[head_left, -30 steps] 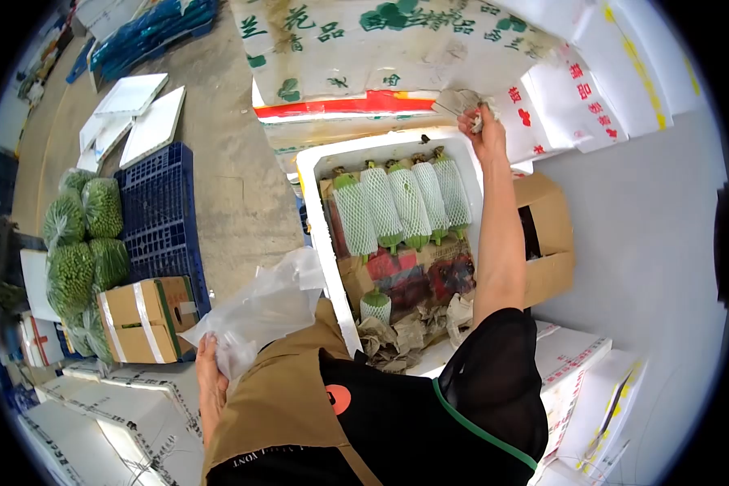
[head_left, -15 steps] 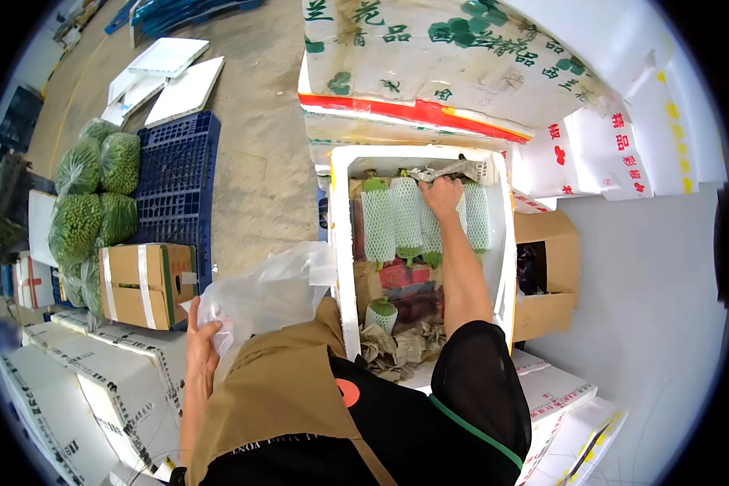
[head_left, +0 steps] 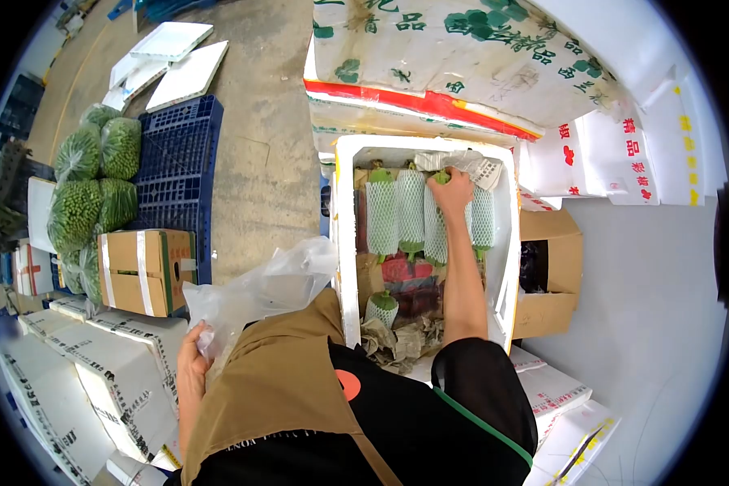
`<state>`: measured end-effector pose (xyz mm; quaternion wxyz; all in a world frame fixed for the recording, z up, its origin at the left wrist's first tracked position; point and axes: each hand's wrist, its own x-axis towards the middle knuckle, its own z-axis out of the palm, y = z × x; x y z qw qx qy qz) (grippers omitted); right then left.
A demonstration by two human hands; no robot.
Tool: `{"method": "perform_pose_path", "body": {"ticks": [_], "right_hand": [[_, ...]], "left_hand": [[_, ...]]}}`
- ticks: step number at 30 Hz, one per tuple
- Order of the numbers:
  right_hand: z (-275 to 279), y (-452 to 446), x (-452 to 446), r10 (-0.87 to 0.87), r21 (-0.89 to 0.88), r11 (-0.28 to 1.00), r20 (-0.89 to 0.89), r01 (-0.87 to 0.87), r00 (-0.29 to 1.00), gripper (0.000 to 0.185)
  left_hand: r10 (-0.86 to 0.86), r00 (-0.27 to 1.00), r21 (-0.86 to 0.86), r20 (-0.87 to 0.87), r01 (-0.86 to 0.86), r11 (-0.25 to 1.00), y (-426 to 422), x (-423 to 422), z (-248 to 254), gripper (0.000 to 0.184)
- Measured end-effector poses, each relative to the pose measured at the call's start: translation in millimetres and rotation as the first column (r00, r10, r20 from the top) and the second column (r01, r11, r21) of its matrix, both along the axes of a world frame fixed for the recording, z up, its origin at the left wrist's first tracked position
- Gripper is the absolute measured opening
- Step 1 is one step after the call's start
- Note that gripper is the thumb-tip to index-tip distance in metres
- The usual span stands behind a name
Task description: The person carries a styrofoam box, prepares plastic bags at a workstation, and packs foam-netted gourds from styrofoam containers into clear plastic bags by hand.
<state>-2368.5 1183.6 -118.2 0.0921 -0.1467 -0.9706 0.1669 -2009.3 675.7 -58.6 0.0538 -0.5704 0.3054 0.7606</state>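
Observation:
A white foam box [head_left: 346, 243] stands before me with several long green vegetables [head_left: 382, 217] in white foam net sleeves, lying side by side. My right hand [head_left: 452, 190] reaches into its far end, with the fingers closed on the upper end of one netted green vegetable [head_left: 435, 231]. Crumpled newspaper [head_left: 462, 164] lies just beyond those fingers. Another netted vegetable [head_left: 381, 306] sits apart in the near half of the box, beside crumpled brown paper [head_left: 398, 342]. At the left, my left hand [head_left: 193, 350] grips a clear plastic bag [head_left: 259, 285], which spreads toward the box.
Large printed foam boxes [head_left: 429, 49] are stacked beyond the open one. An open cardboard carton [head_left: 552, 312] stands to its right. Leftward are a blue pallet [head_left: 174, 178], bagged green vegetables [head_left: 77, 215], a taped carton [head_left: 125, 275] and white foam lids [head_left: 188, 77].
My right hand has shifted slightly, and the vegetable's green upper end now shows by its fingers. The newspaper there lies flatter. My left hand has dropped a little with the bag.

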Motion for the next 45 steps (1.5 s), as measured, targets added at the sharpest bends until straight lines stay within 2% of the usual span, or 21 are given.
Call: {"method": "perform_pose_path", "body": {"ticks": [2, 7, 9, 12, 14, 15, 19, 20, 23, 24, 25, 29, 31, 32, 34, 37, 38, 39, 40, 42, 45], "right_hand": [[12.0, -9.1, 27.9, 0.092, -0.109, 0.989, -0.110, -0.104, 0.990, 0.056], [19.6, -22.8, 59.4, 0.408, -0.334, 0.863, 0.015, -0.380, 0.913, 0.075], [17.8, -17.6, 60.7, 0.427, -0.363, 0.829, -0.080, -0.426, 0.900, 0.078], [75.8, -26.8, 87.2, 0.195, -0.422, 0.886, -0.038, -0.192, 0.980, 0.076], [109.9, -17.5, 107.5, 0.082, -0.643, 0.731, -0.250, -0.228, 0.965, 0.064], [132.9, -22.6, 120.0, -0.037, -0.814, 0.529, -0.306, -0.241, 0.951, 0.056], [210.4, -89.7, 149.1, 0.002, -0.713, -0.077, -0.699, -0.697, 0.715, 0.058], [205.1, -107.8, 152.8, 0.022, -0.770, -0.106, -0.635, -0.630, 0.772, 0.059], [198.5, -180.5, 169.9, 0.363, -0.663, -0.084, -0.715, -0.743, 0.597, 0.071], [182.3, -208.2, 167.1, 0.428, -0.532, -0.273, -0.813, -0.802, 0.394, 0.078], [160.3, -233.9, 175.7, 0.522, -0.567, -0.313, -0.773, -0.762, 0.360, 0.079], [77.9, -344.4, 201.8, 0.808, -0.434, -0.297, -0.589, -0.850, 0.019, 0.072], [32.1, -375.6, 218.1, 0.965, -0.244, -0.252, 0.010, -0.936, -0.262, 0.071], [16.0, -374.1, 229.9, 0.958, -0.148, -0.271, 0.054, -0.951, -0.281, 0.067], [35.3, -362.7, 237.5, 0.965, -0.386, -0.248, -0.021, -0.889, -0.260, 0.050], [94.4, -291.6, 202.3, 0.887, -0.560, -0.202, -0.452, -0.803, 0.093, 0.034], [123.6, -256.5, 188.6, 0.792, -0.798, 0.144, -0.262, -0.585, 0.551, 0.020], [80.3, -230.9, 162.0, 0.511, -0.519, 0.363, -0.584, -0.774, 0.631, 0.022], [95.8, -193.8, 140.2, 0.319, -0.610, 0.605, -0.403, -0.512, 0.858, 0.026], [21.8, -116.5, 96.0, 0.135, -0.184, 0.959, -0.368, -0.214, 0.920, 0.049], [-41.8, -52.7, 88.6, -0.095, -0.269, 0.956, 0.081, 0.113, 0.992, 0.068]], "left_hand": [[0.127, 0.980, -0.012, -0.153, -0.130, 0.991, 15.9, -6.8, 14.4, 0.031], [0.036, 0.880, -0.064, -0.473, -0.076, 0.995, 21.9, -27.6, 14.3, 0.039], [0.005, 0.847, 0.028, -0.531, 0.011, 1.000, 18.3, -38.2, 27.0, 0.041], [0.075, 0.863, -0.046, -0.500, -0.113, 0.993, 29.2, -58.1, 62.6, 0.038], [0.039, 0.837, -0.015, -0.547, -0.056, 0.998, 26.7, -58.8, 78.8, 0.036], [0.003, 0.782, 0.034, -0.623, 0.023, 0.999, 16.0, -55.4, 72.0, 0.036], [0.153, 0.703, 0.249, -0.695, 0.036, 0.968, 18.3, -66.4, 87.7, 0.039], [0.142, 0.719, 0.236, -0.680, 0.032, 0.971, 25.2, -70.8, 96.8, 0.040], [0.089, 0.714, 0.198, -0.695, 0.071, 0.978, 42.9, -72.0, 129.3, 0.041], [0.061, 0.671, 0.185, -0.739, 0.115, 0.976, 47.0, -68.5, 139.4, 0.042], [0.033, 0.624, 0.169, -0.781, 0.161, 0.972, 51.5, -64.4, 148.8, 0.043], [0.158, 0.406, 0.276, -0.900, 0.250, 0.928, 58.3, -38.6, 182.0, 0.049], [0.252, 0.301, 0.354, -0.920, 0.361, 0.863, 61.4, -34.6, 200.6, 0.049], [0.367, 0.360, 0.450, -0.858, 0.180, 0.875, 60.1, -22.0, 193.8, 0.041], [0.423, 0.371, 0.473, -0.827, 0.054, 0.879, 64.1, -25.1, 198.7, 0.038], [0.280, 0.533, 0.364, -0.799, 0.057, 0.930, 36.8, -16.8, 160.9, 0.033], [0.199, 0.725, 0.266, -0.660, -0.022, 0.964, 43.5, -21.2, 162.6, 0.030], [0.245, 0.766, 0.299, -0.595, -0.072, 0.952, 45.7, -23.3, 152.4, 0.028], [0.289, 0.800, 0.324, -0.526, -0.125, 0.938, 48.5, -26.0, 134.9, 0.026], [0.393, 0.826, 0.377, -0.404, -0.241, 0.894, 55.0, -31.7, 124.6, 0.023], [0.350, 0.789, 0.393, -0.505, -0.152, 0.907, 53.4, -30.9, 119.0, 0.024]]}}
